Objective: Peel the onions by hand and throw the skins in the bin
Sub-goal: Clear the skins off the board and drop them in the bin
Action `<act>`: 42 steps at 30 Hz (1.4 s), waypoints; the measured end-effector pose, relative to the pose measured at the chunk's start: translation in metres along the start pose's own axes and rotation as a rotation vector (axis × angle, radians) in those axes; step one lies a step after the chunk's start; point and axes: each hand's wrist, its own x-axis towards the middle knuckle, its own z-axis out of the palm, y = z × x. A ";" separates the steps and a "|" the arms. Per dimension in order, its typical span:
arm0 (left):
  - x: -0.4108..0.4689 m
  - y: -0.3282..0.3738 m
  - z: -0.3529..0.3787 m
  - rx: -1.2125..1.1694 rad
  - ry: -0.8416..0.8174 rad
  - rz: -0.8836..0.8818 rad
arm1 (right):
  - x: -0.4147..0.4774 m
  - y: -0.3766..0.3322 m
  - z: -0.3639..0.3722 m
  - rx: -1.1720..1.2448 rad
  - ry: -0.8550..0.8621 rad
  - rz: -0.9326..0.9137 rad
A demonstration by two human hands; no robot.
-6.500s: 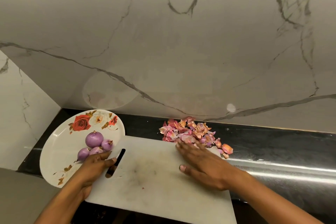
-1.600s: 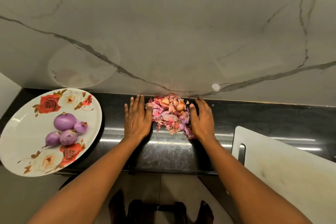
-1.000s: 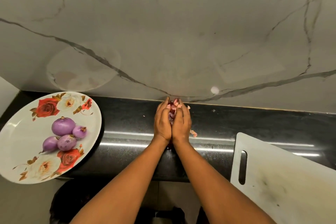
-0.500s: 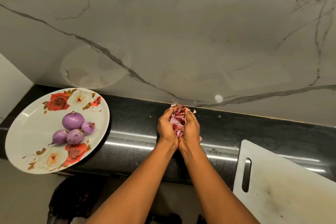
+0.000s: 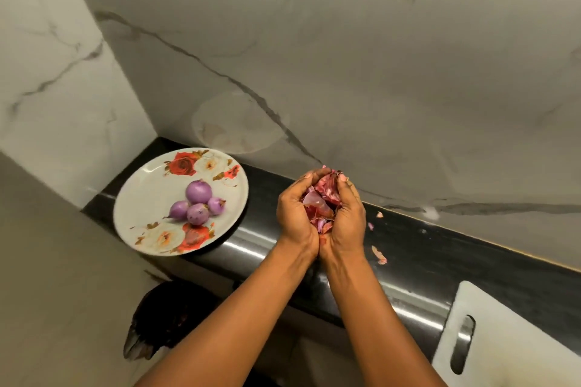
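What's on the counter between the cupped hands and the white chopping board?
Head view: a few stray skin scraps lie on the black counter between the right hand and the chopping board; otherwise bare.

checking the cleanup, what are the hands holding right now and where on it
A heap of onion skins, cupped between the left hand and right hand; their fingers curl round its two sides.

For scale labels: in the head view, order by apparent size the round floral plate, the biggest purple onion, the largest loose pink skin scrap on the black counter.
round floral plate
biggest purple onion
largest pink skin scrap
No close calls.
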 end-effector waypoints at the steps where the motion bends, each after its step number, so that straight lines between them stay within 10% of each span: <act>1: -0.010 0.008 0.001 -0.002 0.008 0.028 | -0.007 0.003 0.007 -0.006 -0.016 0.006; 23: -0.110 0.151 -0.265 -0.380 0.654 0.301 | -0.124 0.308 -0.008 -0.283 -0.057 0.696; 42: 0.047 0.135 -0.648 -0.479 1.007 0.199 | -0.014 0.646 -0.201 -0.686 0.248 0.984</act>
